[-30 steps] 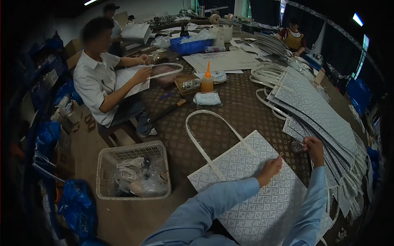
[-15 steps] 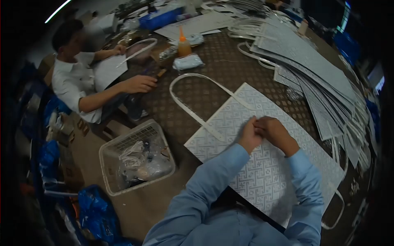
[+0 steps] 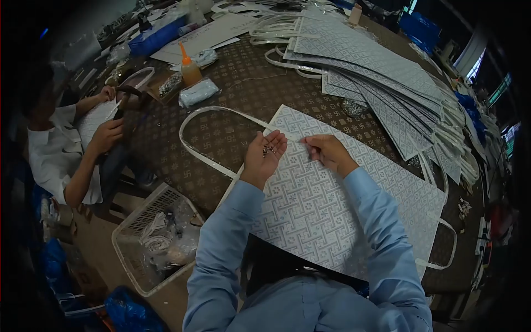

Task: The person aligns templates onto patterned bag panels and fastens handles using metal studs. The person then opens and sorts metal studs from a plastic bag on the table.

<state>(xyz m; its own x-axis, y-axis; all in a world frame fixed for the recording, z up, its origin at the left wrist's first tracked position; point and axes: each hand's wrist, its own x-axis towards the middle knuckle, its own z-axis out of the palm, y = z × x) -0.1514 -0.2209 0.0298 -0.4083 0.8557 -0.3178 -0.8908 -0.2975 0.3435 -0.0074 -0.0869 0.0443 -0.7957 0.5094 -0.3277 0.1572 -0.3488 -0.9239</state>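
Note:
A large white patterned bag panel (image 3: 310, 210) lies flat in front of me, with a white strap handle (image 3: 194, 152) looped at its far left edge and another handle (image 3: 451, 249) at the right end. My left hand (image 3: 261, 161) is palm up over the panel's left side, fingers loosely cupped around several small metal rivets (image 3: 269, 150). My right hand (image 3: 331, 152) is just to its right, thumb and fingers pinched together near the handle's end on the panel. What those fingertips hold is too small to make out.
A stack of similar panels (image 3: 381, 72) with handles lies at the back right. At the back left stand a glue bottle (image 3: 191, 72), a wrapped packet (image 3: 199, 92) and a blue tray (image 3: 157, 36). A plastic basket (image 3: 123, 240) holds odds and ends. Opposite, a co-worker (image 3: 61, 144) holds a hammer (image 3: 124, 99).
My hands, together over the panel before, have parted; the left palm has turned up, showing rivets. My view has shifted right. The co-worker has raised a hammer.

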